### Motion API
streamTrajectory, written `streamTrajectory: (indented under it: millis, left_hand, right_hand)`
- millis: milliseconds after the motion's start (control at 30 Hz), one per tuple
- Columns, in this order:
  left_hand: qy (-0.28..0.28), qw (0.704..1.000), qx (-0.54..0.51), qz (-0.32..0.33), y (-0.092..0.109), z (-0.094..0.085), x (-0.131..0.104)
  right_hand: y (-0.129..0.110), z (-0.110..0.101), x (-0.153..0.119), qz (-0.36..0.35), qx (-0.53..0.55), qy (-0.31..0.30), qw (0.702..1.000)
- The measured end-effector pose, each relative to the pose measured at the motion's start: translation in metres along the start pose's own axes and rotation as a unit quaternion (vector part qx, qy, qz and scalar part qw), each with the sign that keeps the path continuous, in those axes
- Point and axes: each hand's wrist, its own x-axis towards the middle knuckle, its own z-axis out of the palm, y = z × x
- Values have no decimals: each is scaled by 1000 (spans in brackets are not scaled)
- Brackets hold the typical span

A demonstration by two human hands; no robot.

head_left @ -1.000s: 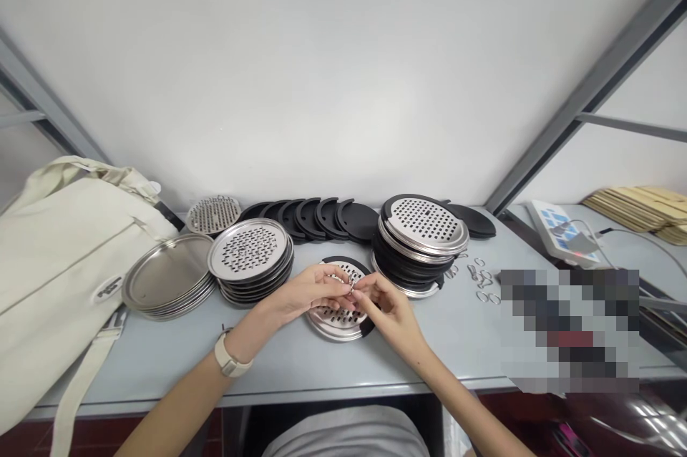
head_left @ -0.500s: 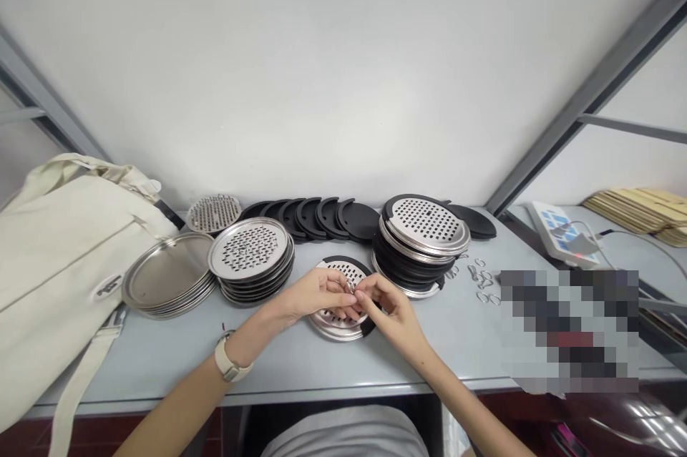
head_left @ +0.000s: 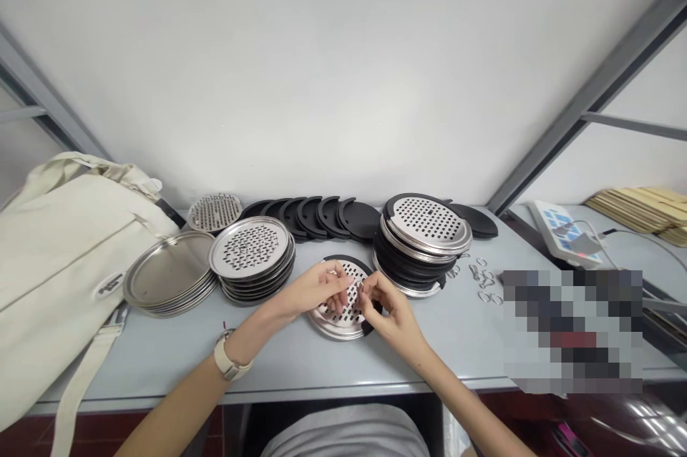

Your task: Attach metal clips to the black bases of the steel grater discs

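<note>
Over a round metal grater (head_left: 342, 325) with a black rim piece, both hands hover just apart from each other. My left hand (head_left: 325, 288) has loosely curled fingers, with the thumb standing away from them; nothing shows in it. Thumb and fingers of my right hand (head_left: 387, 302) pinch together at the grater's right side. A small shiny metal ring (head_left: 361, 288) seems to be between those fingertips, mostly hidden by them. The grater lies flat on the grey table, its holed face up and partly covered by my hands.
To the right stands a tall stack of graters with black rims (head_left: 428, 224), beside loose metal rings (head_left: 486, 278). Left are stacked graters (head_left: 250, 249), metal plates (head_left: 169, 271) and a cream bag (head_left: 80, 257). Black round covers (head_left: 358, 219) line the wall.
My hands were touching at the fingertips around a small shiny metal piece. They have parted slightly, and more of the grater's holes show between them.
</note>
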Motion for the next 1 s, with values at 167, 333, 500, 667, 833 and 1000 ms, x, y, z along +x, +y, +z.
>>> streamTrajectory:
  millis: [167, 333, 500, 667, 833, 1000]
  left_hand:
    - [32, 998, 23, 53, -1, 0, 0]
    - [26, 995, 45, 85, 6, 5, -1]
    - [17, 994, 49, 93, 9, 6, -3]
    - [34, 992, 67, 101, 10, 5, -4]
    - [62, 987, 87, 116, 9, 5, -3]
    - [111, 974, 144, 136, 13, 9, -12]
  right_hand:
    - [-2, 1, -1, -25, -58, -15, 998]
    - [-9, 1, 1, -77, -114, -17, 990]
    - [-7, 3, -3, -15, -28, -55, 998]
    - [-9, 3, -2, 33, 110, -71, 991]
    - [-14, 1, 2, 67, 142, -45, 987]
    - [-15, -5, 5, 37, 81, 55, 995]
